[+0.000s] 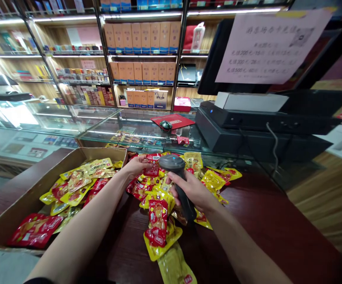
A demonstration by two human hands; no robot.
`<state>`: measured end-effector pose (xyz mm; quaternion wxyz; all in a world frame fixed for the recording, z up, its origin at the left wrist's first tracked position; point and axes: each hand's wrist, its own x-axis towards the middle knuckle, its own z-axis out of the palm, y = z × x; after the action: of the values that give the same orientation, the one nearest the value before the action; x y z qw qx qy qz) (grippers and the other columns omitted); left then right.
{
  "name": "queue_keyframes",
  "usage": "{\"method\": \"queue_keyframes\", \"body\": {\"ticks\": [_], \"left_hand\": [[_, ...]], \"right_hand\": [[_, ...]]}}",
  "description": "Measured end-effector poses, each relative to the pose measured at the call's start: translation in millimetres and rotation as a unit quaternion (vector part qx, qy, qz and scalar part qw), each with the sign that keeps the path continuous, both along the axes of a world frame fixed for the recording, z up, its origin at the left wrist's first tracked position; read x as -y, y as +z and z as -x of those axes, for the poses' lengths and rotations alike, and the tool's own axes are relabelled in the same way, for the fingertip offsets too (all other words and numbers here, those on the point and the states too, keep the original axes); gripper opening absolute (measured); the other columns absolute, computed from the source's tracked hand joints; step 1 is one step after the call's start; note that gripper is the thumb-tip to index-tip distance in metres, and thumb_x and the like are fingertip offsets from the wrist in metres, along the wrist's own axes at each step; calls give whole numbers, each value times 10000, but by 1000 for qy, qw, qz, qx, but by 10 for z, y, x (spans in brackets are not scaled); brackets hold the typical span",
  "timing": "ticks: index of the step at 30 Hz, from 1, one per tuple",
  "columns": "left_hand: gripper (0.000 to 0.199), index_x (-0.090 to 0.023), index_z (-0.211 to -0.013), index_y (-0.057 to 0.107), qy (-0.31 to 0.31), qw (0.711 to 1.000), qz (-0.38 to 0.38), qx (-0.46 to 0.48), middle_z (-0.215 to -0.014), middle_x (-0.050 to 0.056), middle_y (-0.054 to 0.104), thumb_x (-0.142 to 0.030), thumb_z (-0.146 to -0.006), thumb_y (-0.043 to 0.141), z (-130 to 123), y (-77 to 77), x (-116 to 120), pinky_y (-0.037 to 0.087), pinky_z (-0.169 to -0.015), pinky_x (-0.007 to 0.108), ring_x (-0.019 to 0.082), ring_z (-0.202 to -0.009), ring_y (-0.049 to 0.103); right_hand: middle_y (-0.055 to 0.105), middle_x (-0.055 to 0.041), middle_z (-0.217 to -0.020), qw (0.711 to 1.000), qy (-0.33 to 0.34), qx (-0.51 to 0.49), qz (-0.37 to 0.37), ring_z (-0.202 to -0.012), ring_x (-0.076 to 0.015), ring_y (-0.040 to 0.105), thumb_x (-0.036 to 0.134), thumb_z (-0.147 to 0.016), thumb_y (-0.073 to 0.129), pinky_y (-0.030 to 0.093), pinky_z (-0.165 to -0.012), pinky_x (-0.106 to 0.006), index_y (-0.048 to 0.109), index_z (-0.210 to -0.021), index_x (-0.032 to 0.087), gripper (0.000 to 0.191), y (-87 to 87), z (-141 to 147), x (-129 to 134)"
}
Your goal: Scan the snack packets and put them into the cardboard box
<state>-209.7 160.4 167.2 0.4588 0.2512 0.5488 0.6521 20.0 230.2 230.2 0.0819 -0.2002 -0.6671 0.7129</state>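
My left hand is closed on a small red packet at the far side of a pile of snack packets. My right hand is wrapped round the handle of a dark barcode scanner, its head close to the red packet and a small blue light on top. Beneath both hands, yellow and red packets lie heaped on the dark red table. Nearer to me, a red packet rests on yellow ones, with a yellow-green packet at the near end.
An open cardboard box with several packets stands at the left. Behind the pile is a glass counter with a red mat and a mouse. Dark register equipment and a monitor with a paper sign stand at the right.
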Motion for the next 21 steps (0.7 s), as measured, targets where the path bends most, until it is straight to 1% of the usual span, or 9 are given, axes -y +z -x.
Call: {"method": "queue_keyframes", "body": {"ticks": [3, 6, 9, 11, 15, 18, 21], "left_hand": [[427, -161, -916, 665, -21, 999, -23, -16, -809, 35, 731, -159, -546, 879, -13, -6, 2, 556, -756, 300, 172, -751, 707], [434, -147, -914, 670, -32, 999, -23, -26, -821, 45, 735, -186, -541, 889, -13, -8, -2, 551, -774, 306, 174, -760, 707], [447, -140, -906, 669, -32, 999, -15, -32, -799, 41, 732, -203, -527, 898, -4, -20, -8, 547, -756, 302, 161, -718, 696], [447, -137, -903, 670, -35, 999, -14, -35, -798, 42, 732, -209, -525, 899, -2, -22, -9, 544, -757, 300, 164, -726, 697], [399, -135, -883, 681, -34, 998, -18, -45, -780, 38, 732, -183, -539, 877, -20, 2, 2, 539, -757, 281, 175, -761, 701], [354, -149, -875, 686, -30, 998, -3, -61, -723, 21, 721, -164, -563, 853, -35, 22, 17, 538, -715, 267, 178, -731, 696], [360, -151, -879, 680, -27, 998, 6, -62, -707, 18, 714, -176, -565, 856, -34, 19, 18, 539, -706, 271, 180, -727, 697]], "right_hand": [[532, 79, -516, 1000, -1, 7, -7, -355, -88, 515, 565, -855, 591, 384, -349, -183, 486, -873, 204, 377, 18, -4, 8], [531, 81, -514, 1000, -7, 13, -11, -352, -83, 515, 551, -866, 584, 385, -342, -174, 490, -868, 202, 361, 18, -2, 9], [530, 81, -511, 1000, -10, 11, -10, -348, -81, 511, 535, -876, 577, 398, -341, -174, 489, -860, 201, 346, 7, 3, 3], [529, 81, -508, 1000, -14, 10, -8, -346, -80, 506, 532, -879, 575, 404, -339, -176, 485, -851, 202, 343, -3, 6, -2], [532, 79, -508, 1000, -19, 2, -8, -355, -80, 507, 533, -881, 577, 411, -345, -177, 482, -838, 206, 344, -25, 8, -17], [537, 73, -509, 1000, -18, 0, -13, -361, -85, 514, 536, -886, 572, 412, -344, -180, 485, -829, 209, 343, -41, 5, -32], [540, 71, -514, 1000, -15, -3, -13, -361, -83, 514, 530, -893, 566, 413, -346, -180, 491, -832, 207, 337, -45, 0, -38]]}}
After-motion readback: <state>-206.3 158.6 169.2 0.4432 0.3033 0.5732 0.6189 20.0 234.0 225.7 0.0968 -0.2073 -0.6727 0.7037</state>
